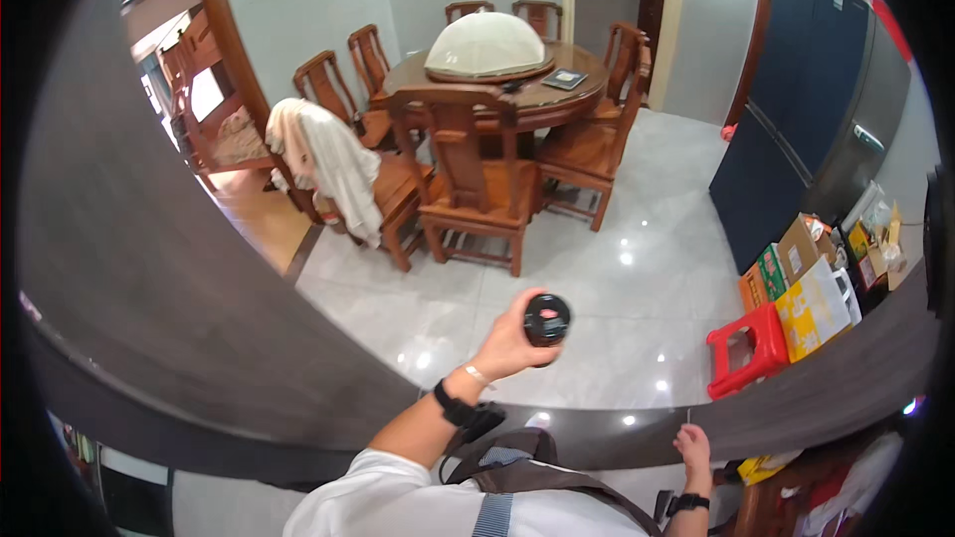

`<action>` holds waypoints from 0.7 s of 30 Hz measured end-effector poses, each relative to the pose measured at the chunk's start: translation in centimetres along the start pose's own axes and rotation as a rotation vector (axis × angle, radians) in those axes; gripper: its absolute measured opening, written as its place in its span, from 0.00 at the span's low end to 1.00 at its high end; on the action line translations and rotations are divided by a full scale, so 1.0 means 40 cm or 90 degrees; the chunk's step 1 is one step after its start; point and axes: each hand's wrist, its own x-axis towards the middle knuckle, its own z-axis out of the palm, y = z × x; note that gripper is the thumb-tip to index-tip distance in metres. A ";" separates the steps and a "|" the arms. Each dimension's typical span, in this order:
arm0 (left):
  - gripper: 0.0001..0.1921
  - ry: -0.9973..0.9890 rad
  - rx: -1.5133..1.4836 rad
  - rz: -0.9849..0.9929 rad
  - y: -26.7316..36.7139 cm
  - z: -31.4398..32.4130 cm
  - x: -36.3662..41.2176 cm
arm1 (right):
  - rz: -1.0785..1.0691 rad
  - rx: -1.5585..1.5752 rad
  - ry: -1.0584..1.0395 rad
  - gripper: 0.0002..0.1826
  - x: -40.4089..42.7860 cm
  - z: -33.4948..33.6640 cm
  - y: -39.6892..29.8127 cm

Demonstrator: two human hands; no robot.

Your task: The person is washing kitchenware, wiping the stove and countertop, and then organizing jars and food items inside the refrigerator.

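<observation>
My left hand is wrapped around a round container with a black lid, held out over the tiled floor. The lid faces up at me and bears a small reddish mark and writing. Most of the container's body is hidden beneath the lid and my fingers. Lower right, my right hand pinches a thin, pale stick-like thing that points away from me. It is too small to tell exactly what it is. Both wrists wear black straps.
Ahead is a round wooden table with a white domed food cover, ringed by wooden chairs. Cloth drapes over one chair. On the right stand a dark refrigerator, a red plastic stool and cardboard boxes. A doorway frame opens left.
</observation>
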 end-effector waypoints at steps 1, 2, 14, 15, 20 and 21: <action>0.37 0.030 0.024 0.009 -0.023 0.028 0.056 | -0.006 -0.009 -0.015 0.13 0.112 -0.005 -0.039; 0.36 0.048 0.040 -0.003 -0.034 0.045 0.123 | -0.011 -0.001 -0.009 0.13 0.209 0.007 -0.108; 0.39 -0.010 0.003 0.012 -0.118 0.476 1.033 | -0.022 0.058 0.029 0.08 1.018 -0.259 -0.404; 0.39 -0.007 0.005 0.015 -0.125 0.519 1.108 | -0.013 0.138 0.077 0.06 1.079 -0.300 -0.396; 0.39 -0.031 0.041 0.100 -0.150 0.737 1.485 | 0.085 0.238 0.135 0.05 1.486 -0.516 -0.345; 0.39 -0.022 0.049 0.110 -0.153 0.761 1.566 | 0.081 0.266 0.149 0.05 1.568 -0.516 -0.419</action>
